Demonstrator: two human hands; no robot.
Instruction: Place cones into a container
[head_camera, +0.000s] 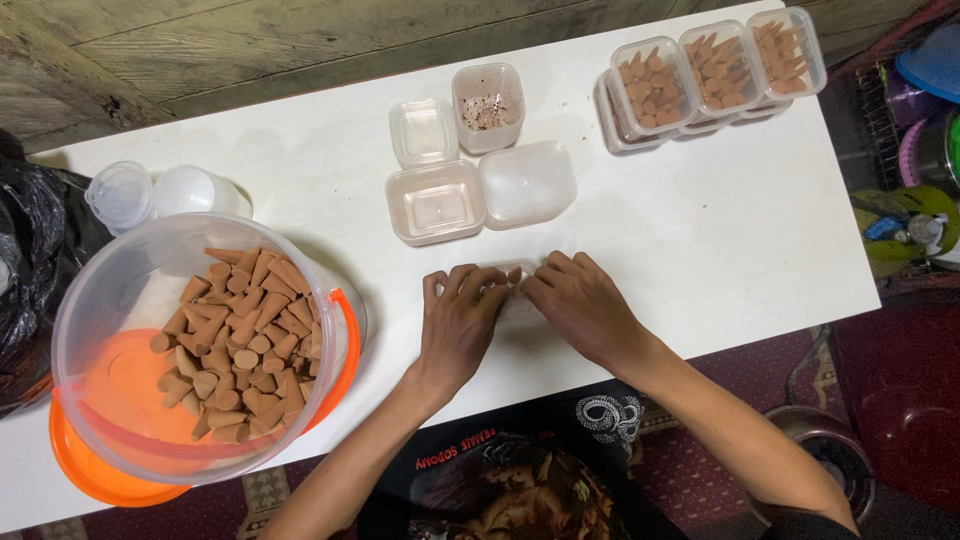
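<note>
Both your hands, left hand (460, 320) and right hand (582, 305), press flat with curled fingers on a small clear plastic box (505, 270) lying crosswise between them at the tabletop's (700, 240) near edge.

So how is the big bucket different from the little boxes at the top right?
The big bucket is round, with an orange handle, and lies tipped on its side; the little boxes are square-ish and sit upright. The bucket is far bigger and holds many more brown cones. Both are clear plastic with the same kind of cones inside.
</note>
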